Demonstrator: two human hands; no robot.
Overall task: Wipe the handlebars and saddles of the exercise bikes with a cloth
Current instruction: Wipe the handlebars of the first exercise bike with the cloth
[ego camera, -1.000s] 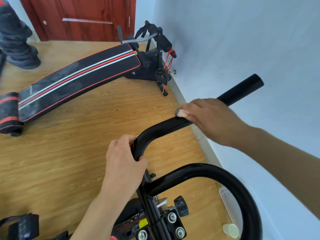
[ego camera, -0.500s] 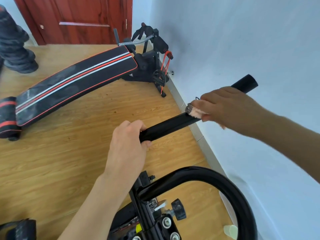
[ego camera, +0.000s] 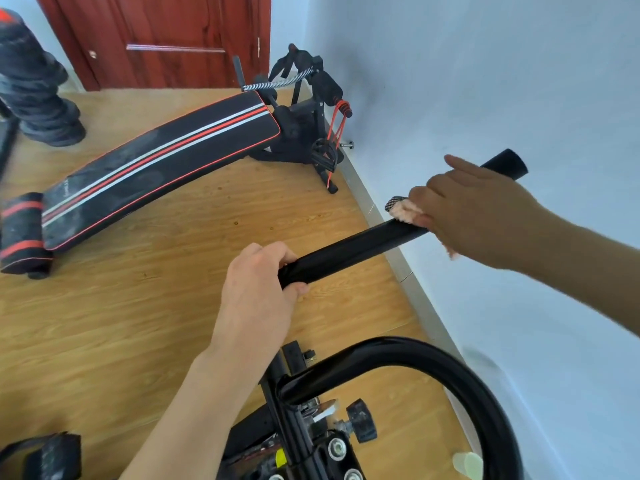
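On the wooden floor (ego camera: 114,327) at far left lay a black sit-up bench (ego camera: 156,161) with red and white stripes, no part of the job. Nearer the middle, the left hand (ego camera: 256,289) had its fingers and thumb curled round the lower stretch of the black handlebar (ego camera: 353,251), apparently steadying it. Further right along that bar, a pink cloth (ego camera: 403,211) sat bunched on top of it, most of it hidden under the right hand (ego camera: 478,216), which wrapped over cloth and bar together, the forefinger pointing towards the bar's open end beside the pale wall (ego camera: 485,81). The step in hand looked to be wiping this handlebar arm, with its outer part under the cloth. The next move probably called for drawing the cloth over the tip, then treating the curved handlebar loop (ego camera: 433,355) below; no saddle was in view.
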